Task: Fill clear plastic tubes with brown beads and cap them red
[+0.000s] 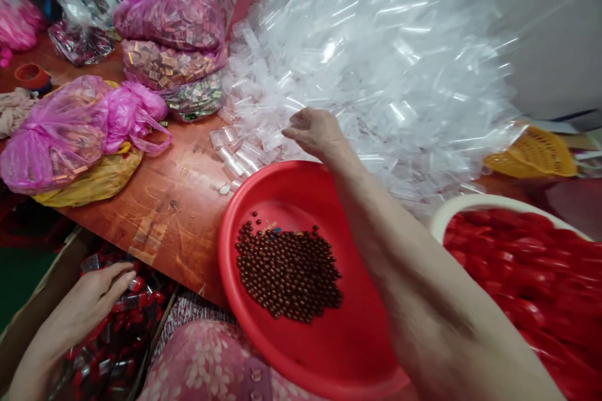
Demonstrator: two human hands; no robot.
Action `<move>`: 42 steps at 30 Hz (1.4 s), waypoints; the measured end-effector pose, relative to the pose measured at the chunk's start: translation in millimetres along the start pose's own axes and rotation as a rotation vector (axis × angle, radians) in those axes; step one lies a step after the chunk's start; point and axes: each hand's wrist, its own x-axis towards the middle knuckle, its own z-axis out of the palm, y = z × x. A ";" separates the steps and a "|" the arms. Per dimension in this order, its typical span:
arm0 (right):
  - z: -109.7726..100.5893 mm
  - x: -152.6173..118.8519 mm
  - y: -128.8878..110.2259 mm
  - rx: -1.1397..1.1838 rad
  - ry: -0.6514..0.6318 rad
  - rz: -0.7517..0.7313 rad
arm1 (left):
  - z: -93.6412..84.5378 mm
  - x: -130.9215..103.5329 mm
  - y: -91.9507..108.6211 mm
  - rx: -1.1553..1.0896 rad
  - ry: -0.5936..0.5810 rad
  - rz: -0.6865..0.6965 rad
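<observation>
- Right hand (314, 130) is up at the near edge of that huge heap of clear plastic containers (367, 75), fingers bunched close together. Can't tell if it's pinching 1 or nothing, too blurry.
- Left hand (101, 291) is low over a cardboard box (40, 294), fingers loosely spread, right above a load of clear and red packed pieces (126, 332).
- Between the 2 hands there's a red basin (362, 351), and the shiny brown balls (289, 272) sit in it, mostly in 1 patch with a few strays. The right forearm crosses over its side.
- Cream tub (489, 200) on the right is full of glossy red pieces (527, 282).
- 1 yellow basket (531, 153) behind that, tipped over.
- Far left of the heap: 3 stacked bags (172, 66) on the wooden table (174, 213).
</observation>
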 end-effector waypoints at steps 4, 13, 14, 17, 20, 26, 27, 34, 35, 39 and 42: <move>-17.7 -57.2 -5.4 0.769 0.021 -0.211 | -6.0 0.1 81.2 -0.327 0.110 0.198; 4.3 -162.1 -23.0 1.382 -0.193 -0.273 | 55.5 45.1 206.3 -0.678 0.106 0.585; 6.1 -167.8 -20.6 1.393 -0.180 -0.273 | 60.0 45.6 209.8 -0.683 0.093 0.586; 4.1 -183.7 -11.0 1.389 -0.150 -0.275 | 66.0 43.5 213.3 -0.721 -0.004 0.596; -6.4 -197.8 -3.2 1.386 -0.183 -0.277 | 65.1 41.7 214.0 -0.838 -0.202 0.563; -20.7 -211.2 0.0 1.442 -0.255 -0.401 | 66.9 48.4 215.7 -1.013 -0.635 0.478; -21.2 -211.6 0.4 1.431 -0.243 -0.408 | 68.0 49.7 215.8 -1.021 -0.671 0.474; -33.3 -206.3 10.4 0.981 -0.113 -0.527 | 70.6 52.0 217.7 -0.971 -0.629 0.442; -35.9 -205.0 12.2 0.913 -0.097 -0.557 | 70.1 51.8 218.1 -0.970 -0.627 0.441; -40.4 -202.6 17.9 0.766 -0.111 -0.606 | 69.3 50.6 221.1 -0.926 -0.641 0.444; -35.8 -206.1 16.8 0.447 -0.118 -0.583 | 72.7 49.8 224.9 -0.795 -0.513 0.440</move>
